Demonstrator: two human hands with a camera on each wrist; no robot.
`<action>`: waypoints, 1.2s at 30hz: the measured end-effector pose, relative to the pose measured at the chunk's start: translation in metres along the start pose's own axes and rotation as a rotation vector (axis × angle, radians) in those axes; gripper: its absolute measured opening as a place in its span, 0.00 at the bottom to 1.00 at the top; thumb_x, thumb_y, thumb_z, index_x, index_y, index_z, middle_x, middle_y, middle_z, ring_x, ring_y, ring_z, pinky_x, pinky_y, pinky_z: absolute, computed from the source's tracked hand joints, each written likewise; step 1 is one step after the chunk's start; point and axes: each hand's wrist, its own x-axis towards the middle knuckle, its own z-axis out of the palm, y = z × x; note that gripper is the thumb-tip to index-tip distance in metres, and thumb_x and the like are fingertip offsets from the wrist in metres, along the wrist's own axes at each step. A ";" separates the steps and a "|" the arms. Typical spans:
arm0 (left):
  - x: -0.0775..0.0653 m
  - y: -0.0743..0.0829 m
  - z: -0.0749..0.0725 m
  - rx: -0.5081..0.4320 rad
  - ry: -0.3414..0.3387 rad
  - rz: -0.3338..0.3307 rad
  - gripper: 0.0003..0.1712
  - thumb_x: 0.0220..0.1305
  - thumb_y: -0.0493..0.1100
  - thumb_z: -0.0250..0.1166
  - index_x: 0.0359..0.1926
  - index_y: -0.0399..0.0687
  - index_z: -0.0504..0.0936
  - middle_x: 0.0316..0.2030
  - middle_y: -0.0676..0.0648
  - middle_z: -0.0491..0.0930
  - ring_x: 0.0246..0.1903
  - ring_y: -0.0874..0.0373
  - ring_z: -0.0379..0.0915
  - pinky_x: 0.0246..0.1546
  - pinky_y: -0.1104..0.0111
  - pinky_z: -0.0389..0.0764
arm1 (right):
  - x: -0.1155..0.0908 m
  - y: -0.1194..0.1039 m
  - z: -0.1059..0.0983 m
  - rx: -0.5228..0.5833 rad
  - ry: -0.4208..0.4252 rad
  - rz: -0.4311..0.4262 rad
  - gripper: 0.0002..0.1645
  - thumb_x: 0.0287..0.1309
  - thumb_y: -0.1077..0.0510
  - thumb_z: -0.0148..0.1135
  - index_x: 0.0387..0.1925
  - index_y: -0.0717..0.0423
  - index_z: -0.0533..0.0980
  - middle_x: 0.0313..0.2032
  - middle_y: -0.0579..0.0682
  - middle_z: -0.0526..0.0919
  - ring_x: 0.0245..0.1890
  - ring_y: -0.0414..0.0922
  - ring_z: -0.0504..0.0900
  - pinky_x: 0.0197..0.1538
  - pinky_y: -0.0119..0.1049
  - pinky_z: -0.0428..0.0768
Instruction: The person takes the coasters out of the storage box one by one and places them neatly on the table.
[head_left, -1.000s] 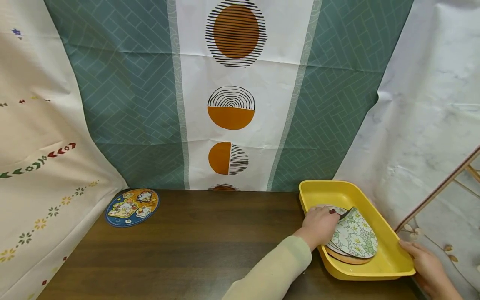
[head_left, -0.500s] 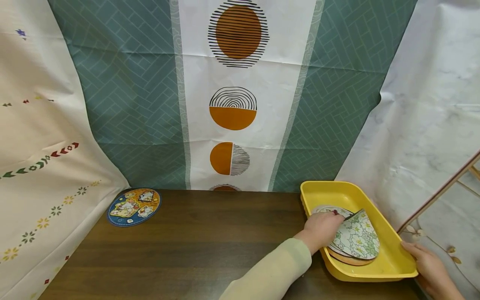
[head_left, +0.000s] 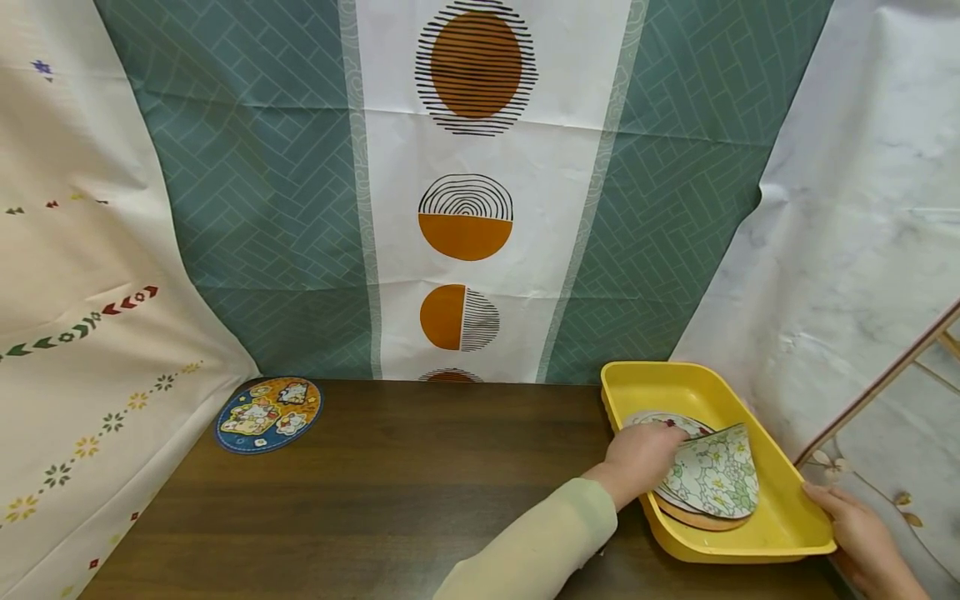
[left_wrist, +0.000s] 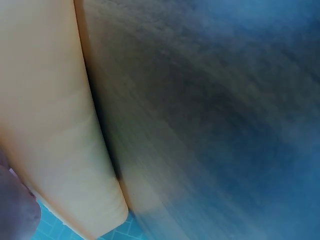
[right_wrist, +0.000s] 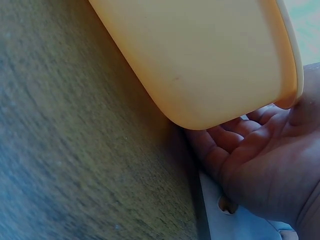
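By the right wrist camera, the outside of the yellow tray point(head_left: 791, 525) was shown, with curled fingers point(right_wrist: 212, 145) tucked by its bottom corner; these were hidden in the head view. By the left wrist camera, mostly the tray's other outer wall and the brown table point(head_left: 375, 508) were shown, with just a bit of hand in the low left corner. The inside of the tray was seen only from the head.

The left arm, in a cream sleeve point(head_left: 536, 537), was stretched out to the right, and the left hand point(head_left: 645, 454) was bent down over the tray's near left side. The right hand point(head_left: 862, 533) was placed at the tray's right side, near the table's edge.

The tray's rim was gripped by the right hand, its thumb laid on top and its fingers bent below. The raised edge of the flowered mat point(head_left: 716, 477) was pinched by the left hand; its thumb could not be seen. The mat lay bent in the tray, on top of pale round mats point(head_left: 686, 423) and a tan round piece point(head_left: 701, 520).

Farther off, a blue round mat point(head_left: 268, 415) was left on the table, before a patterned cloth point(head_left: 465, 275).
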 end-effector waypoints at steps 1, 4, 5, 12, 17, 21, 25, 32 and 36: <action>-0.001 -0.001 0.000 -0.010 0.013 -0.003 0.17 0.76 0.53 0.59 0.61 0.80 0.78 0.49 0.71 0.81 0.46 0.74 0.77 0.47 0.76 0.79 | 0.000 0.000 0.000 -0.001 0.001 -0.001 0.34 0.80 0.41 0.42 0.57 0.72 0.67 0.37 0.45 0.79 0.35 0.44 0.83 0.41 0.43 0.85; -0.003 -0.003 -0.001 -0.035 0.059 0.000 0.15 0.76 0.55 0.58 0.59 0.78 0.80 0.48 0.71 0.82 0.45 0.75 0.78 0.46 0.78 0.78 | 0.000 -0.001 0.000 0.004 -0.002 0.004 0.34 0.80 0.41 0.42 0.57 0.73 0.67 0.37 0.45 0.79 0.35 0.44 0.83 0.41 0.43 0.85; -0.003 -0.004 -0.001 -0.048 0.072 -0.002 0.14 0.77 0.55 0.58 0.58 0.77 0.80 0.47 0.71 0.82 0.45 0.75 0.78 0.46 0.79 0.78 | 0.000 -0.001 0.000 0.001 0.001 0.007 0.33 0.80 0.42 0.42 0.56 0.72 0.68 0.36 0.44 0.79 0.35 0.44 0.83 0.41 0.43 0.85; -0.005 -0.007 0.000 -0.115 0.140 -0.013 0.10 0.78 0.56 0.56 0.52 0.73 0.81 0.41 0.70 0.83 0.39 0.76 0.78 0.40 0.81 0.78 | 0.000 -0.002 0.001 -0.011 0.006 0.016 0.34 0.80 0.42 0.41 0.56 0.73 0.68 0.36 0.44 0.79 0.34 0.44 0.82 0.40 0.42 0.85; -0.006 -0.006 -0.001 -0.111 0.167 -0.029 0.07 0.78 0.55 0.56 0.49 0.69 0.79 0.38 0.69 0.83 0.35 0.76 0.77 0.36 0.81 0.77 | 0.000 -0.001 0.001 -0.021 0.015 0.023 0.35 0.79 0.41 0.43 0.55 0.73 0.68 0.36 0.46 0.79 0.34 0.45 0.82 0.40 0.43 0.85; -0.008 -0.003 -0.005 -0.154 0.156 -0.039 0.07 0.78 0.54 0.56 0.51 0.66 0.78 0.39 0.67 0.82 0.35 0.75 0.76 0.36 0.82 0.77 | -0.001 0.000 0.001 -0.033 0.021 0.023 0.36 0.79 0.40 0.42 0.55 0.74 0.66 0.35 0.47 0.79 0.34 0.45 0.82 0.39 0.44 0.85; -0.013 -0.002 -0.009 -0.232 0.144 -0.049 0.08 0.78 0.52 0.56 0.52 0.64 0.78 0.41 0.66 0.82 0.35 0.75 0.75 0.36 0.82 0.76 | -0.001 0.000 0.001 -0.045 0.018 0.016 0.36 0.79 0.40 0.41 0.55 0.74 0.67 0.35 0.47 0.79 0.34 0.45 0.82 0.39 0.44 0.85; -0.021 -0.004 -0.012 -0.488 0.208 -0.119 0.09 0.78 0.49 0.57 0.53 0.63 0.81 0.46 0.67 0.81 0.44 0.76 0.76 0.43 0.83 0.75 | 0.000 0.002 0.001 -0.058 0.015 0.020 0.37 0.80 0.41 0.39 0.58 0.77 0.62 0.37 0.48 0.78 0.34 0.45 0.82 0.40 0.43 0.85; -0.025 -0.010 -0.010 -0.685 0.260 -0.178 0.10 0.77 0.47 0.59 0.53 0.62 0.82 0.47 0.66 0.82 0.39 0.75 0.75 0.40 0.82 0.75 | 0.001 0.002 0.001 -0.053 0.003 0.021 0.39 0.79 0.39 0.39 0.59 0.77 0.60 0.37 0.49 0.78 0.35 0.45 0.82 0.40 0.44 0.85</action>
